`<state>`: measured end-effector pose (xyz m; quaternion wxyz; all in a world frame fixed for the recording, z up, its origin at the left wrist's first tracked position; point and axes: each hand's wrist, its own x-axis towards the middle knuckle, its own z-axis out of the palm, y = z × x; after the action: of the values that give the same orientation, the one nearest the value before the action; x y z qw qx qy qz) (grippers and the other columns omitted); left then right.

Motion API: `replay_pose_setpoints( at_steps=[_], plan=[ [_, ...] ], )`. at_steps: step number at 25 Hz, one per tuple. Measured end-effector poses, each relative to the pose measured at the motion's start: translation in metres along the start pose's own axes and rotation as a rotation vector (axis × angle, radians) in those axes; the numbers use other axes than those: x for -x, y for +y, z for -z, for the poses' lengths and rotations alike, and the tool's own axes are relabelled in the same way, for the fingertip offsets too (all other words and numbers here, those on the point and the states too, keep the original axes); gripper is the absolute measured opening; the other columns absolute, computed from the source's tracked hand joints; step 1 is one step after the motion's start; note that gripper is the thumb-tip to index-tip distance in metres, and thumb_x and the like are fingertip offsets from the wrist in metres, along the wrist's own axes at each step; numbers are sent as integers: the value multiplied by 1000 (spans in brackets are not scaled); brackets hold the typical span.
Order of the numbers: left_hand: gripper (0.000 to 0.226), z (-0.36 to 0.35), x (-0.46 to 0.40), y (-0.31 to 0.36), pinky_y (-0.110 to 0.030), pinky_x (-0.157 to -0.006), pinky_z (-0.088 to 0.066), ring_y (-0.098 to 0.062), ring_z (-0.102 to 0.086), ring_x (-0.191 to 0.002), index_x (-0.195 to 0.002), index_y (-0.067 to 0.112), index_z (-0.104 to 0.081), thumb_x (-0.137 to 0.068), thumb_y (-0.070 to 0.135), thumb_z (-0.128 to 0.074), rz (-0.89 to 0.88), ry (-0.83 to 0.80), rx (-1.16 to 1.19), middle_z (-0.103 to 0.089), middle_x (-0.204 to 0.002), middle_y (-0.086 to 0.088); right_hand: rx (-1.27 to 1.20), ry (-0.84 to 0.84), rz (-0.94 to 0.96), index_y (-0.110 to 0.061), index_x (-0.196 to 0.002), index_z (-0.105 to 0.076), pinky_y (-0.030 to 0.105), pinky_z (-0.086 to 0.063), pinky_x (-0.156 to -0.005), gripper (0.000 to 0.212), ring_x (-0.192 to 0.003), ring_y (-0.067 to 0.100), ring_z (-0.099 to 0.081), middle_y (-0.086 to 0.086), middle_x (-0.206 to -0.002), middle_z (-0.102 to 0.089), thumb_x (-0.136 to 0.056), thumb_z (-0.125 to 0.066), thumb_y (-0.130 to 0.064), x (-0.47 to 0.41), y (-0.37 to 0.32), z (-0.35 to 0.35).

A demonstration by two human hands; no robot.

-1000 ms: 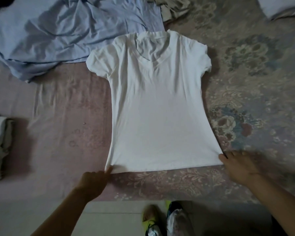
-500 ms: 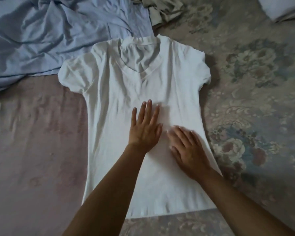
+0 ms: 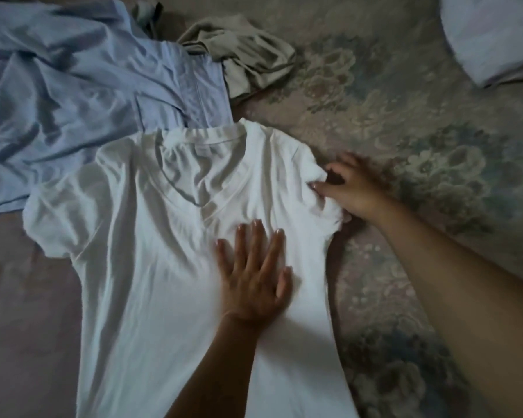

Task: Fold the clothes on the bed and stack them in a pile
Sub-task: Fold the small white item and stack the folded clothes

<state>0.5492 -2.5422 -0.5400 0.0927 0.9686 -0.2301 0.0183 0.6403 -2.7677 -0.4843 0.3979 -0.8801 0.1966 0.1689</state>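
Observation:
A white V-neck T-shirt [image 3: 151,267] lies spread out, front up, on the bed, its collar pointing away from me. My left hand [image 3: 254,273] presses flat on the shirt's chest with straight fingers. My right hand [image 3: 347,188] is at the shirt's right sleeve and pinches the sleeve fabric between thumb and fingers, bunching it. The shirt's hem is out of view below.
A crumpled light blue garment [image 3: 73,86] lies at the back left, touching the shirt's collar. A beige-grey garment [image 3: 248,52] is bunched behind it. A pale pillow [image 3: 495,34] sits at the back right. The floral bedspread [image 3: 435,146] shows on the right.
Both hands moved up the shirt. The right hand left the middle of the shirt and took hold of the right sleeve; the left hand slid up the chest. The view shifted closer.

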Motion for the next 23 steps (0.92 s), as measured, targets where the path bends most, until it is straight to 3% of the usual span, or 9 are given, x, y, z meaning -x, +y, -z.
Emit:
replay_pose_setpoints(
  at_steps=[1,3,5,9,11,13,17,20,23],
  plan=[
    [64,2,-2,2,-65,-110,-13,-36,-19,-143,-145,22,-38,-87,48,-35,0,-10,-2,-26,-154,-13,-123,-5,50,-20,-103,-59,23,-34,-92,34,-111,11,-48,0,-117,-52,-77,-74,-36,2,-2,0],
    [64,4,-3,3,-65,-109,-14,-36,-22,-142,-144,21,-40,-85,47,-37,8,-36,-8,-28,-153,-14,-330,33,96,-19,-83,-52,20,-38,-68,21,-70,3,-46,-4,-78,-52,-79,-72,-15,12,-8,5],
    [64,3,-4,2,-66,-109,-15,-36,-25,-141,-143,21,-41,-84,46,-38,3,-27,-23,-31,-152,-14,-366,170,121,-22,-78,-46,18,-36,-61,29,-61,4,-40,-5,-69,-46,-81,-68,-4,15,-6,20],
    [65,2,-5,2,-66,-108,-16,-35,-25,-141,-143,22,-41,-83,46,-38,11,-23,-24,-31,-152,-14,-57,464,41,-16,-102,-55,28,-39,-73,21,-86,22,-54,4,-91,-56,-83,-61,-7,8,12,49],
    [65,1,-5,3,-66,-108,-16,-35,-24,-142,-143,22,-41,-83,46,-38,20,-15,-29,-31,-152,-14,228,200,39,-22,-126,-54,34,-36,-100,45,-120,31,-44,13,-128,-47,-84,-67,-28,3,18,43],
    [65,2,-5,3,-65,-109,-16,-34,-22,-142,-143,21,-41,-83,46,-38,15,-16,-15,-30,-152,-14,343,-46,20,-29,-132,-51,36,-25,-111,54,-131,27,-29,8,-140,-31,-82,-68,-41,-1,9,30],
    [65,-1,-6,2,-65,-109,-15,-35,-21,-143,-144,23,-39,-84,47,-38,20,10,-19,-30,-152,-14,-192,45,98,-19,-90,-51,26,-37,-66,24,-67,10,-42,-1,-81,-46,-80,-71,-9,-2,-19,15],
    [65,-1,-4,2,-65,-109,-16,-35,-23,-142,-144,22,-40,-83,46,-39,8,9,-12,-31,-152,-14,-273,116,46,-20,-98,-47,26,-41,-63,33,-78,17,-52,2,-93,-54,-79,-66,-2,1,-17,27],
    [66,-4,-5,3,-66,-107,-16,-38,-24,-141,-143,20,-42,-82,45,-40,8,-14,-45,-33,-151,-16,185,311,5,-16,-116,-47,37,-47,-82,40,-103,29,-56,12,-118,-55,-83,-67,-13,5,2,44]
  ],
)
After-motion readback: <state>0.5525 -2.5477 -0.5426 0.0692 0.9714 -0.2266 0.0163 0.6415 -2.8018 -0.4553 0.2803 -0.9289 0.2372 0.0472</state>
